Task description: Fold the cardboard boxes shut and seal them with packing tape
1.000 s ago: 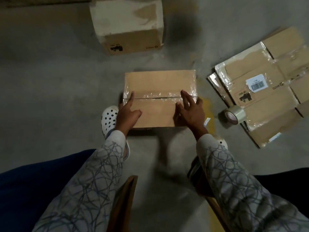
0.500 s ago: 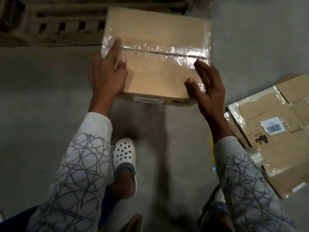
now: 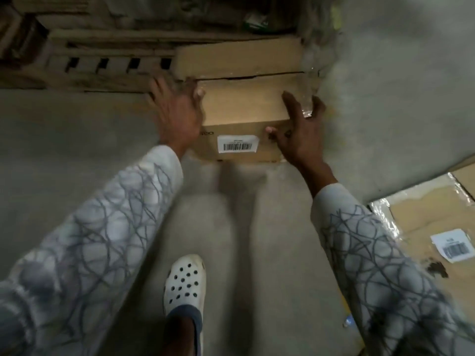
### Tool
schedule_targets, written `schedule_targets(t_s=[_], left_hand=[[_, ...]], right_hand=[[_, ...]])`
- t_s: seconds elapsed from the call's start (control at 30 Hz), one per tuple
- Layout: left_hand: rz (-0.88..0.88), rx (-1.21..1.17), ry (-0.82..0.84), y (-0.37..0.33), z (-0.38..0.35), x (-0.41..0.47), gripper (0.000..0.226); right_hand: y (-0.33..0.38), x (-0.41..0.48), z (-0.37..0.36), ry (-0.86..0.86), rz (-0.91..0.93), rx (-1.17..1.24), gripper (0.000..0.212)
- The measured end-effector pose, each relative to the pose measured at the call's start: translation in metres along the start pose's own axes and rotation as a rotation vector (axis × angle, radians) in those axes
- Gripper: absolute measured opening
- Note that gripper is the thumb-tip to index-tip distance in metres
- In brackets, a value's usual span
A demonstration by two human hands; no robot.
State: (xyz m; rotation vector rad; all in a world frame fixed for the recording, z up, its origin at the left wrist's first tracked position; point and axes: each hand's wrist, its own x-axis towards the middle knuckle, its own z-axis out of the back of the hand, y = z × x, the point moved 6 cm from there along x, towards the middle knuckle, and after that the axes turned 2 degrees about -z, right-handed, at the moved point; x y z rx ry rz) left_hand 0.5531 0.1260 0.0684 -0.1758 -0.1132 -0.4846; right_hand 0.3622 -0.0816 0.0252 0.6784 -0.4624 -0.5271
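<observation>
A closed cardboard box [image 3: 244, 104] sits on the concrete floor, far from me, up against a wooden pallet. Its top flaps meet at a seam, and clear packing tape [image 3: 307, 98] shines at the seam's right end. A white barcode label [image 3: 237, 143] is on the box's near face. My left hand [image 3: 177, 114] lies with fingers spread over the box's left top corner. My right hand [image 3: 298, 134] flanks the right side, thumb on the near face and fingers stretched along the right edge. The frame is blurred.
The wooden pallet [image 3: 102, 65] runs along the back, with stacked cardboard above it. Flattened, taped boxes [image 3: 424, 227] with a barcode label lie on the floor at the right. My foot in a white perforated clog [image 3: 185, 281] stands below the box.
I have lifted the taped box from in front of me, carried it forward between both hands and brought it down by the pallet. The tape roll has left the view.
</observation>
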Motion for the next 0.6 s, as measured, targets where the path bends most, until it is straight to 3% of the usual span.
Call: schedule_targets(t_s=[0.03, 0.1, 0.2, 0.33, 0.5, 0.6], left_hand=[[-0.048, 0.007, -0.158, -0.012, 0.008, -0.012, 0.045], [-0.222, -0.042, -0.262, -0.040, 0.003, -0.047, 0.044], [-0.285, 0.051, -0.167, -0.047, -0.046, -0.079, 0.063], [-0.338, 0.056, -0.121, -0.042, -0.055, -0.050, 0.069], [-0.404, 0.036, 0.096, -0.034, -0.033, -0.049, 0.085], [-0.318, 0.061, 0.081, -0.034, 0.020, -0.061, 0.089]], right_hand=[[0.000, 0.003, -0.001, -0.025, 0.010, -0.011, 0.082], [0.000, 0.002, -0.002, -0.057, -0.018, -0.048, 0.079], [-0.001, -0.010, -0.005, -0.132, -0.087, -0.079, 0.076], [0.010, -0.005, -0.006, -0.150, -0.137, -0.116, 0.077], [0.023, -0.001, -0.004, 0.099, -0.317, -0.316, 0.101], [0.046, -0.017, 0.023, 0.206, -0.242, -0.382, 0.117]])
